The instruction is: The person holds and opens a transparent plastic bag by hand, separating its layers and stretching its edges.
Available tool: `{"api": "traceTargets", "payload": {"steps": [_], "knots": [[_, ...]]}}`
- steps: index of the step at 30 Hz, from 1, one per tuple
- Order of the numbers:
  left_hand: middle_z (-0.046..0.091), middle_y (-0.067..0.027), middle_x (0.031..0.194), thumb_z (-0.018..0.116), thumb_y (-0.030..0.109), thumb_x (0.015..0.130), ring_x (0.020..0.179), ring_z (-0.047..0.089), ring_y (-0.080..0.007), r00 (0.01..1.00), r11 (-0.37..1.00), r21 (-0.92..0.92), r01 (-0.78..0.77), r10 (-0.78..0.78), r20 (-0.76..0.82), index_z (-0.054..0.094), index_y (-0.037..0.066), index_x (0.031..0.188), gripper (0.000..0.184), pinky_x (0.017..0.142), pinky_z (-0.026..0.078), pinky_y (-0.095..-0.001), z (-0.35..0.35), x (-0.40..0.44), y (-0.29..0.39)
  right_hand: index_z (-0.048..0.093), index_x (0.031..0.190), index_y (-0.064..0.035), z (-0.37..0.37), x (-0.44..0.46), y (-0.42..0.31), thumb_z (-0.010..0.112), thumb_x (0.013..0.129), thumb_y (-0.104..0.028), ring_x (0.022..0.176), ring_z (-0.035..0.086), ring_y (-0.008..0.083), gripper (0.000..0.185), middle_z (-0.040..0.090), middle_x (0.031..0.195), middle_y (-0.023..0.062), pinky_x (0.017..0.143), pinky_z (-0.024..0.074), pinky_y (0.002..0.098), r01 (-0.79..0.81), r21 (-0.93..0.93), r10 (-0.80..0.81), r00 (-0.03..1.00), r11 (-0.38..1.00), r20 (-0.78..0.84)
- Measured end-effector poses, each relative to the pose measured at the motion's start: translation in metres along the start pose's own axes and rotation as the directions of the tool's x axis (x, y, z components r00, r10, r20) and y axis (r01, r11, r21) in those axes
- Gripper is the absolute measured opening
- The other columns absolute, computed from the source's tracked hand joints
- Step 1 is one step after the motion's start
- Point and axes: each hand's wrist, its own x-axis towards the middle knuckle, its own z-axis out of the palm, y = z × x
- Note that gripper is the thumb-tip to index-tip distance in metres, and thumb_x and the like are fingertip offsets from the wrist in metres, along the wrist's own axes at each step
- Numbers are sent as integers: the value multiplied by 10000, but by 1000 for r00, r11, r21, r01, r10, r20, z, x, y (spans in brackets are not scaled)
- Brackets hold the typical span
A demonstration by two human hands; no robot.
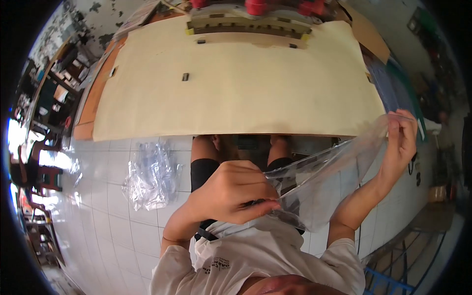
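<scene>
A clear plastic sheet [334,169] is stretched slantwise between my two hands, in front of my body. My left hand [236,191], closed in a fist, grips its lower left end near my lap. Higher up on the right, my right hand [404,132] pinches the other end between thumb and fingers, beside the table's right corner. The film is see-through, so my leg and the floor show behind it; whether it is a single layer or a bag I cannot tell.
A table covered with cream paper [236,93] stands ahead, with small dark pieces [185,76] on it. At its far edge sits a metal machine part [248,29] with red parts above. Crumpled clear plastic [151,174] lies on the tiled floor to the left.
</scene>
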Motion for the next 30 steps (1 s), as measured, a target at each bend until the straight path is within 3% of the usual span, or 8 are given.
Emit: {"api": "traceTargets", "payload": {"steps": [3,8,10,13,18,21,26,30], "knots": [[626,-41,695,750,100,711,584,571,-240,998,997,51,-52,53,-23,648,53,741,116,558,449,-329,3,-3,-6,603,932,-9,-8,-1,-6,585,899,-117,879,525,135,115,580,982,80,790,420,251,-113,146,102,991,983,81],[640,-66,716,774,196,728,612,603,-232,933,887,-445,127,47,358,664,23,772,210,580,457,-307,-21,-13,-19,575,882,-16,22,-6,-19,539,922,-140,738,466,106,135,556,888,57,654,361,200,-204,601,-17,940,773,341],[648,-109,767,744,231,770,675,625,-231,984,911,-386,141,-87,154,664,-20,880,286,612,473,-300,-21,-21,-23,574,867,-14,44,-9,-29,559,915,-148,737,490,110,143,545,845,35,650,385,216,-258,714,-158,874,651,459],[612,-133,1043,736,443,770,932,597,-222,851,852,-217,476,-509,-133,577,-37,1109,610,824,452,-335,-13,-16,-14,578,860,-8,74,-19,-59,576,894,-97,722,531,136,95,565,833,42,664,424,258,-420,686,-230,728,594,645],[603,-104,997,799,305,749,857,598,-167,876,824,-308,476,-476,80,363,-23,1350,812,742,498,-281,-18,-27,-26,595,870,-3,127,-32,-96,548,928,-127,860,574,189,145,591,953,108,769,453,295,-427,774,-405,675,467,617],[536,-139,1194,888,295,632,1031,588,-212,854,837,-421,350,-470,-222,201,-6,1452,1112,847,490,-319,-19,-25,-20,609,906,-2,154,-33,-102,530,936,-79,962,541,175,115,534,1099,118,841,444,296,-555,808,-537,629,196,562],[523,-131,1227,935,298,527,1139,536,-240,810,840,-318,440,-524,-262,269,2,1430,1160,930,449,-337,-48,-29,-13,596,1022,9,181,-41,-124,537,937,-58,963,556,163,123,532,1138,117,868,453,307,-479,873,-598,676,89,432],[597,-115,1124,900,223,582,1035,590,-184,815,883,-210,421,-469,-340,438,7,1333,908,820,491,-296,-50,-40,-9,431,1255,30,167,-50,-135,513,957,-78,1041,555,167,327,534,1188,133,957,432,334,-694,716,-451,615,82,648]]}}
